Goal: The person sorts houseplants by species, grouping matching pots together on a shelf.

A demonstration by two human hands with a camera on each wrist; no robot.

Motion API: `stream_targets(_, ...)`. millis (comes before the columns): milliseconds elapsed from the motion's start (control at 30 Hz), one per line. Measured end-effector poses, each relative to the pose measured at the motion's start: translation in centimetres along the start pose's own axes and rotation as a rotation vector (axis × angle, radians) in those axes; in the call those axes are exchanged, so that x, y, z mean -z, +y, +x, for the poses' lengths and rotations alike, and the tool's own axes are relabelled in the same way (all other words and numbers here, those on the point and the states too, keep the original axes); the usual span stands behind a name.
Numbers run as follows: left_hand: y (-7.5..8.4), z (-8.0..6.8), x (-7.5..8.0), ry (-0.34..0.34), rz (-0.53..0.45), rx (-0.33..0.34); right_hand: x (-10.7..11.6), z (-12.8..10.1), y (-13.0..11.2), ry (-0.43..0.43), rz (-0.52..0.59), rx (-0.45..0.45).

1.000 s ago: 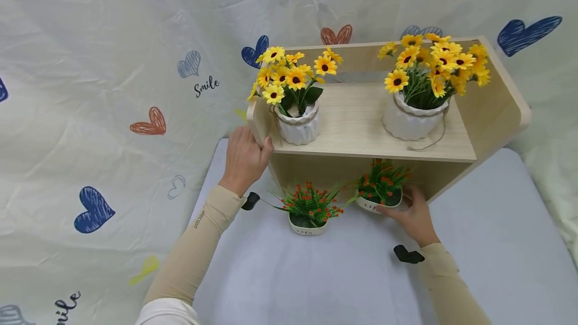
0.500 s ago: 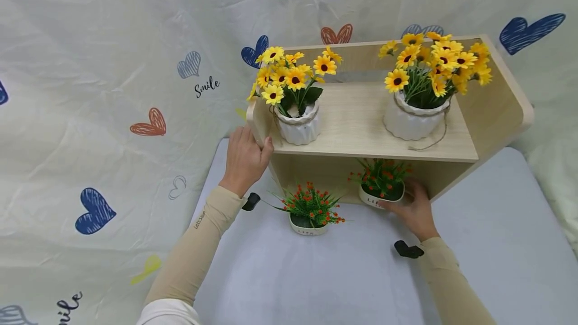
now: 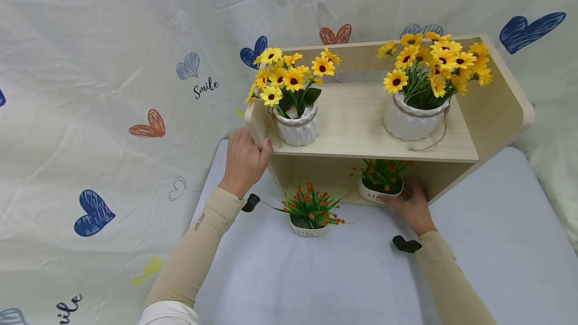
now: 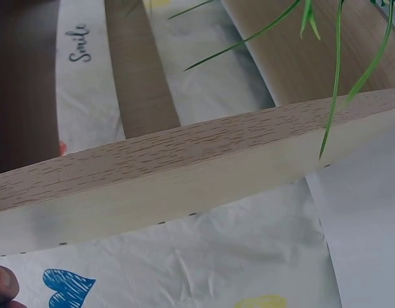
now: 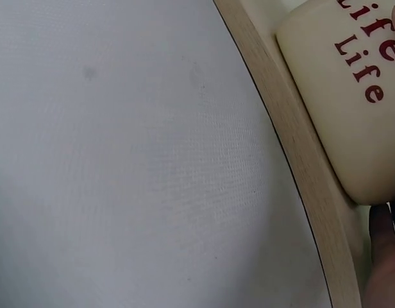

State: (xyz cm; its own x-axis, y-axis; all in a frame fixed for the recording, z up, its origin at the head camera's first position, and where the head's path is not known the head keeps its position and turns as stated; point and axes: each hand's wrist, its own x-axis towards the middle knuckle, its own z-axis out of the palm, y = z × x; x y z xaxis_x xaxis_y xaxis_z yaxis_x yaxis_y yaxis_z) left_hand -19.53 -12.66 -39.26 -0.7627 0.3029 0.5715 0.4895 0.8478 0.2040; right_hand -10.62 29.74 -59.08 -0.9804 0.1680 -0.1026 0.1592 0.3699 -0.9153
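**Small pot on the lower shelf, both hands on the wooden rack**

The small cream pot of red-berried greenery, lettered "Life" [image 3: 380,188], stands on the bottom board of the light wooden two-tier shelf [image 3: 361,134], near its right side. The right hand [image 3: 412,202] holds the pot with its fingers curled round the pot's right side. The left hand [image 3: 244,160] grips the shelf's left end panel, thumb hooked over the front edge. A second, matching pot [image 3: 309,214] sits on the grey tabletop [image 3: 316,275] just before the shelf. Two white ribbed pots of yellow daisies [image 3: 295,97] [image 3: 417,89] stand on the upper board.
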Motion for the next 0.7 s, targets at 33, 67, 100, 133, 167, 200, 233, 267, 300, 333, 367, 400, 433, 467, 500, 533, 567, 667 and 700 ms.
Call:
stream_targets(33,0.00,0.01,0.00,0.000,-0.001,0.001,0.02,0.06,-0.01,-0.001,0.007,-0.007)
stream_targets(67,0.00,0.02,-0.01,0.000,0.000,0.002,0.03,0.13,0.02,0.001,0.017,-0.012)
stream_targets(100,0.00,0.02,-0.01,0.001,0.000,0.003,0.03,0.18,0.02,0.004,0.030,-0.019)
stream_targets(133,0.00,0.01,-0.03,0.002,0.001,0.004,0.03,0.24,0.07,0.010,0.036,-0.022)
stream_targets(167,-0.01,-0.01,-0.04,0.002,0.002,0.005,0.00,0.31,0.13,0.016,0.042,-0.024)
stream_targets(200,-0.01,-0.04,-0.04,0.002,0.002,0.007,-0.07,0.38,0.19,0.023,0.052,-0.023)
stream_targets(233,-0.01,-0.06,-0.05,0.003,0.002,0.007,-0.13,0.43,0.22,0.026,0.062,-0.017)
stream_targets(267,-0.02,-0.07,-0.06,0.003,0.002,0.007,-0.16,0.43,0.20,0.029,0.068,-0.014)
stream_targets(300,-0.01,-0.09,-0.07,0.005,0.002,0.007,-0.13,0.44,0.20,0.028,0.065,-0.013)
stream_targets(333,-0.01,-0.10,-0.08,0.006,0.002,0.007,-0.10,0.46,0.17,0.027,0.067,-0.010)
stream_targets(367,0.01,-0.09,-0.08,0.007,0.001,0.006,-0.06,0.46,0.13,0.024,0.069,-0.011)
stream_targets(400,0.02,-0.08,-0.09,0.008,0.000,0.005,-0.01,0.45,0.12,0.022,0.066,-0.012)
stream_targets(433,0.02,-0.07,-0.08,0.009,0.000,0.004,0.06,0.44,0.12,0.017,0.062,-0.014)
stream_targets(467,0.03,-0.06,-0.08,0.010,0.001,0.004,0.13,0.44,0.12,0.014,0.059,-0.018)
stream_targets(500,0.03,-0.06,-0.08,0.011,0.002,0.004,0.15,0.47,0.19,0.012,0.060,-0.020)
stream_targets(533,0.04,-0.05,-0.06,0.011,0.002,0.003,0.11,0.53,0.26,0.016,0.069,-0.016)
stream_targets(567,0.03,-0.06,-0.05,0.012,0.002,0.003,0.07,0.55,0.33,0.020,0.075,-0.017)
stream_targets(667,0.02,-0.07,-0.03,0.012,0.005,0.002,-0.09,0.52,0.39,0.032,0.111,-0.022)
stream_targets(700,0.01,-0.07,-0.03,0.011,0.005,0.002,-0.15,0.50,0.39,0.037,0.121,-0.027)
